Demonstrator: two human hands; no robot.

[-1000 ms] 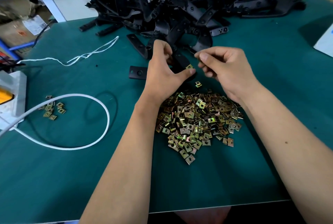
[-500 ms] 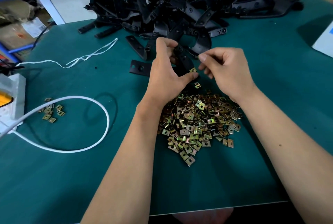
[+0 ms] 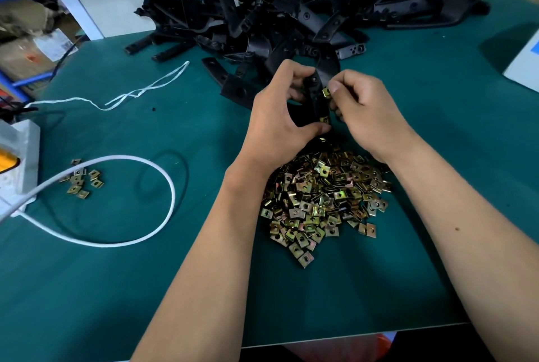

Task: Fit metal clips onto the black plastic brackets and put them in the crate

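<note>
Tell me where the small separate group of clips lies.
In the head view, the small group of clips lies far left on the green mat, beside the white cable.

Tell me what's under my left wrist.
The near-left edge of the pile of metal clips on the green mat. Clips directly beneath the wrist are covered.

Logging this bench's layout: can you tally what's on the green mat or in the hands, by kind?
Clip piles: 2, large pile and small group
Bracket heap: 1
White cords: 2, thick cable and thin string
Held bracket: 1
Clip being fitted: 1
Total: 7
</note>
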